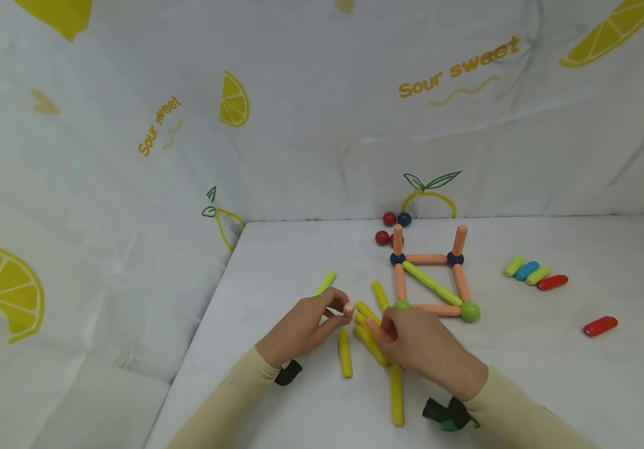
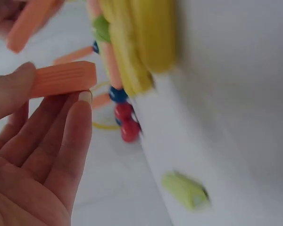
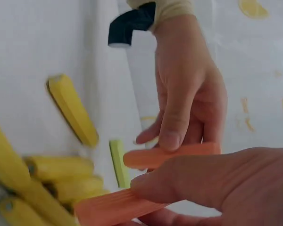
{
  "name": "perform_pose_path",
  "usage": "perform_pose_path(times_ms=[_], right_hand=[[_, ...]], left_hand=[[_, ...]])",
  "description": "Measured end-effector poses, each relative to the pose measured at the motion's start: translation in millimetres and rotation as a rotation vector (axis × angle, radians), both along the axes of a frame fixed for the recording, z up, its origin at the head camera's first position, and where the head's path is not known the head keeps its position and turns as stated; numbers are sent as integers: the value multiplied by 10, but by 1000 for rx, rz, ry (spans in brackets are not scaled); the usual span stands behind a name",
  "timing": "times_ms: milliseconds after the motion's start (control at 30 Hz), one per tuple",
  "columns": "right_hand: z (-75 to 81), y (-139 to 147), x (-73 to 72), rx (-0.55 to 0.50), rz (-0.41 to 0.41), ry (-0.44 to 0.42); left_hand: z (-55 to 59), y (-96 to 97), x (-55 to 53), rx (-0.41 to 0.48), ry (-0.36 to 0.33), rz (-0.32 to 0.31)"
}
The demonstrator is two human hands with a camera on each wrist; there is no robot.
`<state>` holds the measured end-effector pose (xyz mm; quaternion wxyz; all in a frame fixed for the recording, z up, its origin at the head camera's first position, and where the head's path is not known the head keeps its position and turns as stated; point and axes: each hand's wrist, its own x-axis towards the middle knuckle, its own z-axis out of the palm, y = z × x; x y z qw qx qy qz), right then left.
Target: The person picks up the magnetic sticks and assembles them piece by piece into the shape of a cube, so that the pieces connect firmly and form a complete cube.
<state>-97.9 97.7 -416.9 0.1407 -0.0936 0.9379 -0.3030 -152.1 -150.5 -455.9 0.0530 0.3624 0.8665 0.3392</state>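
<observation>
My left hand (image 1: 305, 325) pinches an orange magnetic rod (image 2: 66, 79) between thumb and fingers, above the table. Close by on the right, my right hand (image 1: 428, 342) pinches a second orange magnetic rod (image 3: 115, 207); the two rods appear apart in the wrist views. Beneath the hands lie several yellow rods (image 1: 345, 354), some partly covered by the right hand. Just beyond the right hand is a square of orange rods (image 1: 427, 259) with a light green diagonal (image 1: 431, 284), dark blue balls (image 1: 455, 259) and green balls (image 1: 470, 312) at its corners. Two orange rods stand up from the blue balls.
Red balls (image 1: 382, 237) and a blue ball (image 1: 404, 219) sit at the table's back edge. On the right are short green, blue and red pieces (image 1: 553, 282), plus a separate red piece (image 1: 600, 326). A light green rod (image 1: 326, 282) lies behind the left hand.
</observation>
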Motion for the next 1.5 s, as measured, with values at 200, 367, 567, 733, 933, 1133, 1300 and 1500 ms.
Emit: perform_pose_path(times_ms=[200,367,567,733,933,1133,1300,1500], right_hand=[[-78,699,-224,-130,-20,135],[-187,1153,-296,-142,-109,247],[-254,1466,-308,-106,-172,297],[-263,1524,-315,-94,-156,281],[-241,1541,-293,-85,-134,261],[-249,1578,-291,-71,-102,209],[-304,1624,-303,-41,-73,124],[-331,1641,-321,-24,-82,112]], left_hand=[[47,492,-178,98,-99,-33],[29,763,-309,117,-122,-22],[56,962,-382,104,-125,-52],[55,966,-377,93,-140,-42],[-16,976,-393,72,-167,-39],[-68,990,-384,28,-190,-26],[-82,1016,-353,-40,-188,-25],[-62,1050,-350,-44,-147,-29]])
